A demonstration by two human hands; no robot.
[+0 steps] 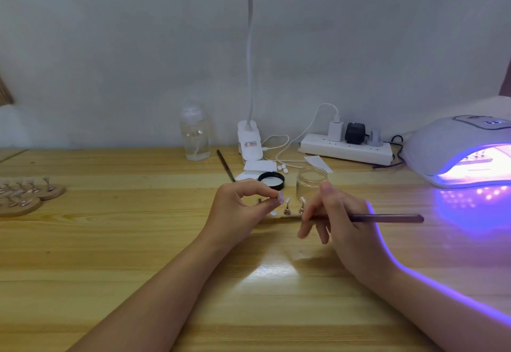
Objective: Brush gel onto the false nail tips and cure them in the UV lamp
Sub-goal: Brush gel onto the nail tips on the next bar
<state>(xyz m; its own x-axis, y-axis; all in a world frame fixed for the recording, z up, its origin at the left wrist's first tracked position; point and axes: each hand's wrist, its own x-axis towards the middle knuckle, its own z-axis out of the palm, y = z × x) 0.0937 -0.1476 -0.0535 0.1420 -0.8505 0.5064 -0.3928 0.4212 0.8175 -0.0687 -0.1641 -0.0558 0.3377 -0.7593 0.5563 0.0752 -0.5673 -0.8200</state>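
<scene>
**Inspector:** Locate the work piece.

**Assistant:** One false nail tip on its small stand (278, 197) sits at frame centre, pinched between thumb and forefinger of the left hand (240, 207), lifted off the counter (110, 255). Two more mounted tips (287, 206) stand just right of it.

**Inspector:** And the tool?

**Assistant:** The right hand (340, 221) has its fingers curled round the gel brush (387, 218), handle pointing to frame right; the bristle end is hidden behind the fingers. An open clear jar (311, 182) stands just behind, its black lid (271, 180) to its left.

**Inspector:** Curing station?

**Assistant:** The UV lamp (453, 149), at right edge, is lit violet; something lies inside, too washed out to identify.

**Inspector:** Recommendation for this step?

**Assistant:** In my judgement: steady the stand, brush thinly from base to tip, keep gel off the stand, then set it upright inside the lamp.
</scene>
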